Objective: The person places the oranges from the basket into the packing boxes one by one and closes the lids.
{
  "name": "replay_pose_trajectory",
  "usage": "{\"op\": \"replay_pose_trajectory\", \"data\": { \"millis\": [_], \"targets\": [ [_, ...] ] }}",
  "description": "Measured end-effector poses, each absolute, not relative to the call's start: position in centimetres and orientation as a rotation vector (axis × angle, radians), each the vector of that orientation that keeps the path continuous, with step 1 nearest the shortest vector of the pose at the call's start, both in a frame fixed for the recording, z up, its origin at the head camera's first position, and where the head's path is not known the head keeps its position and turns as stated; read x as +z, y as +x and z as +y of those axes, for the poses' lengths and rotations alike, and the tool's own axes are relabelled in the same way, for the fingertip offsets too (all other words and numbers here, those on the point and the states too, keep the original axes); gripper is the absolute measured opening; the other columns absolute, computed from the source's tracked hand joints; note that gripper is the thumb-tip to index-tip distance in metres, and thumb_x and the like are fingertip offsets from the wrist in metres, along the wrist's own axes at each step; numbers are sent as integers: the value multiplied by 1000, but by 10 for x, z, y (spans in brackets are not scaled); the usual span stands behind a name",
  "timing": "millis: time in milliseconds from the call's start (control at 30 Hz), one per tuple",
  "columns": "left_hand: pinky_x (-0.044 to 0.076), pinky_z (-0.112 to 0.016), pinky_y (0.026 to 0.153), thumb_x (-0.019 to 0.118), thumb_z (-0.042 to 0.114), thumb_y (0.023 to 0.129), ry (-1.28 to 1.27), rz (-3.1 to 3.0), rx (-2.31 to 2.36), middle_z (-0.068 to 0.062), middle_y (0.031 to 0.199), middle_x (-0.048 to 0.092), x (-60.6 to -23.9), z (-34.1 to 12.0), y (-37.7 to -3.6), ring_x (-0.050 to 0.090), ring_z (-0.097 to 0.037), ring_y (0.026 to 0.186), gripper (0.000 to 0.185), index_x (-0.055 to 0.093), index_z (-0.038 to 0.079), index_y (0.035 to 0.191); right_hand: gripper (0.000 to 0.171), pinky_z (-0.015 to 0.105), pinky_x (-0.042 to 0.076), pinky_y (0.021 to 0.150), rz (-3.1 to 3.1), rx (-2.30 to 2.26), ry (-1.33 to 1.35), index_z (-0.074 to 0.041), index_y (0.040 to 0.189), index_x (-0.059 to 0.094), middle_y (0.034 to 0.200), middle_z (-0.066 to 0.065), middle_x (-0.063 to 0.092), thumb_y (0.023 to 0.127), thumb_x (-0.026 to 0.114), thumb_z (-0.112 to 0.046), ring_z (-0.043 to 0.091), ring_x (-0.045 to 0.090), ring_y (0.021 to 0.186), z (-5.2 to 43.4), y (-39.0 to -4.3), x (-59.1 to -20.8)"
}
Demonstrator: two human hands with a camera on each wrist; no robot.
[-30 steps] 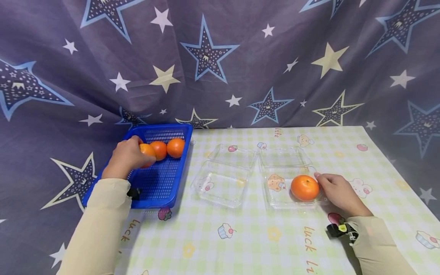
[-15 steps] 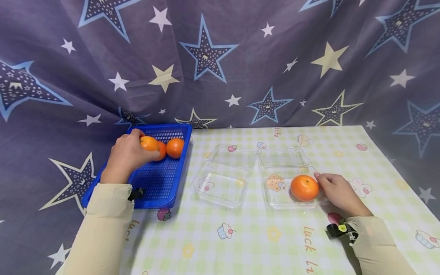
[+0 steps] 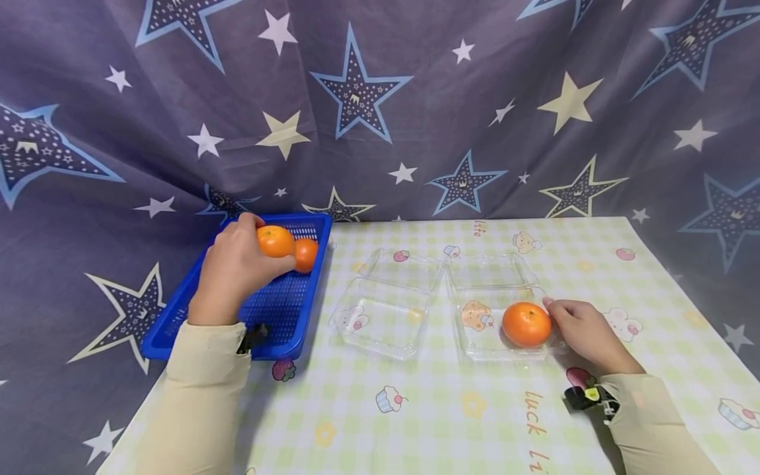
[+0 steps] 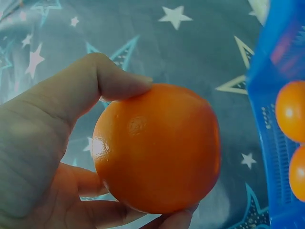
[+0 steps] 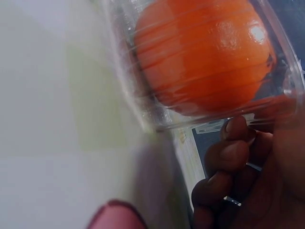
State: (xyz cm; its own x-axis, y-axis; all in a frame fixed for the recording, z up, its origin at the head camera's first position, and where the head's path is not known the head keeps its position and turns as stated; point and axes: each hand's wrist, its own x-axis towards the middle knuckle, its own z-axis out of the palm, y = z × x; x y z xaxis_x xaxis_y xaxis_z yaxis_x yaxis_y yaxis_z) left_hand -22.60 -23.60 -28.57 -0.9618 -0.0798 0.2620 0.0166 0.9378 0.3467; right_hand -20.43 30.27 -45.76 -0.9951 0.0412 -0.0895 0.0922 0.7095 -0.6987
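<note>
My left hand (image 3: pixel 234 270) grips an orange (image 3: pixel 276 241) over the blue plastic basket (image 3: pixel 285 330). In the left wrist view the thumb lies across the top of this fruit and the fingers wrap its underside. Two more oranges (image 4: pixel 291 112) show inside the basket there; the head view shows one beside the held fruit, the other being hidden. My right hand (image 3: pixel 588 333) pinches the right edge of a clear plastic clamshell box (image 3: pixel 472 346). One orange (image 3: pixel 526 324) sits in the right part of its base, near my fingertips. The right wrist view shows it through the box wall (image 5: pixel 157 119).
A second clear clamshell box (image 3: pixel 380 336) stands open between the basket and the first box, its lid folded back. Both boxes rest on a checkered tablecloth (image 3: pixel 427 422). Behind the table hangs a star-patterned curtain (image 3: pixel 404 86).
My left hand has raised the orange from the basket and moved right and away from me, covering a neighbouring orange. The right hand and its box have stayed still.
</note>
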Motion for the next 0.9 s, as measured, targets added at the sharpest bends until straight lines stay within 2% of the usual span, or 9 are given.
{"op": "replay_pose_trajectory", "data": {
  "millis": [67,200,433,700,900],
  "targets": [
    [52,-53,75,82,50,75,37,-2801,-527,-23,111,59,-285,-231,-224,58,-41,91,83,48,1,133,66,36,39,72,2843,-1165,114,-4,112,68,79,8,51,108,32,-59,27,53,82,303,-204,-458],
    [52,-52,72,83,50,75,6,-2774,-561,-20,110,60,-286,-221,-219,59,-39,89,81,51,3,132,68,38,39,75,2832,-1164,123,-2,121,68,88,10,56,108,33,-59,28,54,90,303,-204,-458],
    [51,-50,72,82,46,76,-3,-2740,-602,-19,113,60,-286,-201,-213,59,-38,91,74,52,6,132,66,38,38,76,2847,-1149,116,-5,115,69,89,10,58,108,32,-58,29,53,91,304,-205,-458],
    [51,-49,75,81,44,75,-19,-2700,-678,-14,118,61,-288,-176,-207,59,-36,94,72,54,12,134,72,42,41,81,2818,-1167,136,1,134,64,110,17,63,107,33,-59,32,54,100,304,-204,-458],
    [49,-51,80,80,45,74,-56,-2681,-694,-14,122,62,-289,-161,-206,60,-34,97,73,55,13,135,68,39,38,78,2830,-1166,131,-2,124,68,99,13,61,108,33,-58,30,54,96,303,-205,-458]
  ]
}}
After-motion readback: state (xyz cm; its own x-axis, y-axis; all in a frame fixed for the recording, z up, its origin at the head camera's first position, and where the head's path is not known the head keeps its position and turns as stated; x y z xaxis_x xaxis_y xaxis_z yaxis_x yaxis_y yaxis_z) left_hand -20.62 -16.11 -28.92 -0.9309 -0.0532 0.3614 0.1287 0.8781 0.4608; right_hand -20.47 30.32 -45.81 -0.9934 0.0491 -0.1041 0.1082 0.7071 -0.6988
